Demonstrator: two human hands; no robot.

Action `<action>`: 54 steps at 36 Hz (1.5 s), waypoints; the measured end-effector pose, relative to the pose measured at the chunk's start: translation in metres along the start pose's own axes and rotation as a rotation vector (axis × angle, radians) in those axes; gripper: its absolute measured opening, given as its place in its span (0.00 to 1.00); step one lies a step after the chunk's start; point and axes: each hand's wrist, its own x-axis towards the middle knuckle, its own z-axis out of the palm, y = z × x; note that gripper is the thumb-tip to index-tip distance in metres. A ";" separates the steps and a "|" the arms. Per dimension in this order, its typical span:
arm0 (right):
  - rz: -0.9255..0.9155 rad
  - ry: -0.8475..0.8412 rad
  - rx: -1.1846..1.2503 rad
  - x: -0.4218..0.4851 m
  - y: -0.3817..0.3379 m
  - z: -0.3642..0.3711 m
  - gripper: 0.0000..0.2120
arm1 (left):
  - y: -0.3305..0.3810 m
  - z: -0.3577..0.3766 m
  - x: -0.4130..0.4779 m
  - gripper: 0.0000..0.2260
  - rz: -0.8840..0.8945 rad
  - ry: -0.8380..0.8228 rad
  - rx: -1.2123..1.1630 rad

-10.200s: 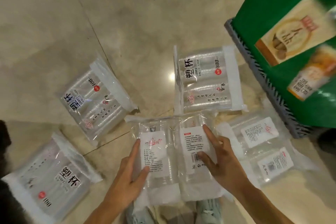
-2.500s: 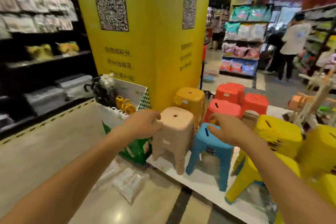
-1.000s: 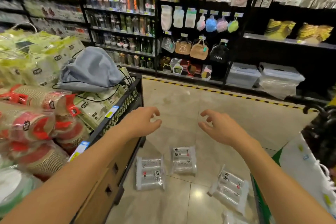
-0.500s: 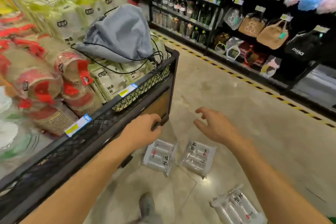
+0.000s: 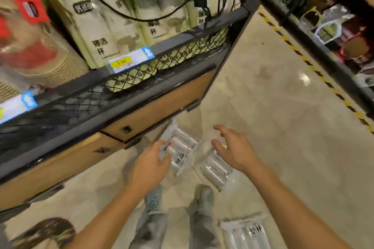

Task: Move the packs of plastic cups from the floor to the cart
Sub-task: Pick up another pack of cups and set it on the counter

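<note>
Left hand [image 5: 149, 166] and right hand [image 5: 236, 151], fingers spread and empty, reach toward two cup packs [image 5: 182, 147] on the floor [image 5: 283, 127] beside the cart [image 5: 153, 85]. The next move is probably to grip them.

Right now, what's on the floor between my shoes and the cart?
Head view: two packs of plastic cups lie there, the left pack at the left hand, the right pack under the right hand.

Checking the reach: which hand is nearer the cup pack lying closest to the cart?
Left. The left hand has its fingers over that cup pack at its left edge; the right hand is over the neighbouring pack, to its right.
</note>
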 end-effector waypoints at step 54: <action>-0.136 0.121 0.182 0.135 0.189 0.184 0.26 | -0.093 0.234 0.131 0.31 0.009 0.250 -0.235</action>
